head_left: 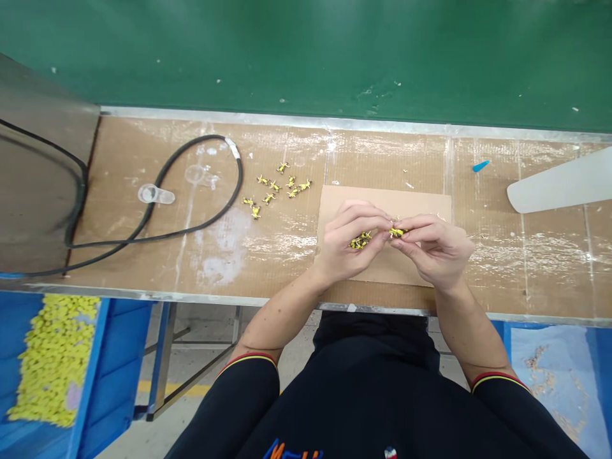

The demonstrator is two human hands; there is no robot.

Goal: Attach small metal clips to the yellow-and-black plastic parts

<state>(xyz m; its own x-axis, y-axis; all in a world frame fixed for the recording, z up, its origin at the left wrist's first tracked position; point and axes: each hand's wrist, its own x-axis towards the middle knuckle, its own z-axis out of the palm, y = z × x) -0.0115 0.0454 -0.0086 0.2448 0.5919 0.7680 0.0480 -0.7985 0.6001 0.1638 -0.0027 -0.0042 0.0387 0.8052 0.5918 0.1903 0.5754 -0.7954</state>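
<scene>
My left hand point(351, 237) and my right hand point(435, 245) meet over a flat cardboard sheet point(329, 197). Between their pinched fingertips is a small yellow-and-black figure point(396, 233) with pale thin ends. Both hands grip it, though the fingers partly cover it. Several more yellow-and-black pieces point(360, 241) show inside the curl of my left hand; whether they are held or lie on the sheet, I cannot tell. To the left, a loose group of similar small figures point(275, 187) lies on the cardboard-covered bench point(287, 255).
A black cable point(191, 226) loops across the left side, near a clear plastic cup-like piece point(157, 194). A blue tapered piece point(480, 166) and a white curved object point(564, 180) are at right. Below the bench stand a blue bin point(115, 363) of yellow pieces and another lined bin point(568, 370).
</scene>
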